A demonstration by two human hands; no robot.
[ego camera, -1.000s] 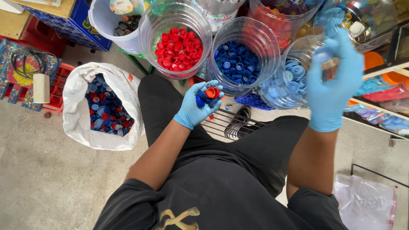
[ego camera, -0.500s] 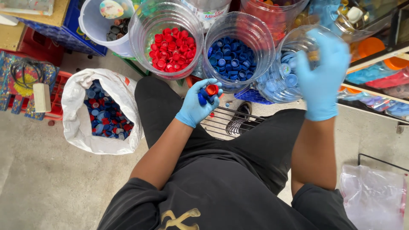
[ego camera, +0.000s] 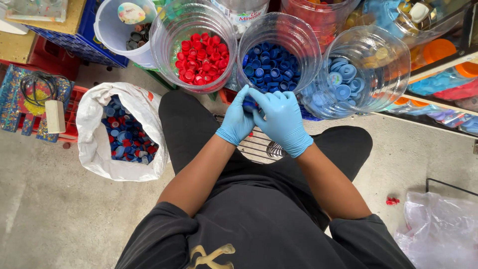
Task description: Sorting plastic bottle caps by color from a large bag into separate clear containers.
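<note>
Red caps point(ego camera: 199, 60), dark-blue caps point(ego camera: 271, 67)

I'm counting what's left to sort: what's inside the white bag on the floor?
The white bag holds loose bottle caps, mostly blue with some red. Its folded rim covers the edges, so how deep the pile goes can't be seen.

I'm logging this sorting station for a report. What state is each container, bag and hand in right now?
Clear plastic jar of red caps: open, partly filled.
Clear plastic jar of dark blue caps: open, partly filled.
Clear plastic jar of light blue caps: open, tilted, partly filled.
White plastic bag of mixed caps: open, mouth rolled down.
Left hand: blue-gloved, cupped around caps.
Right hand: blue-gloved, fingers resting on left hand.
</note>
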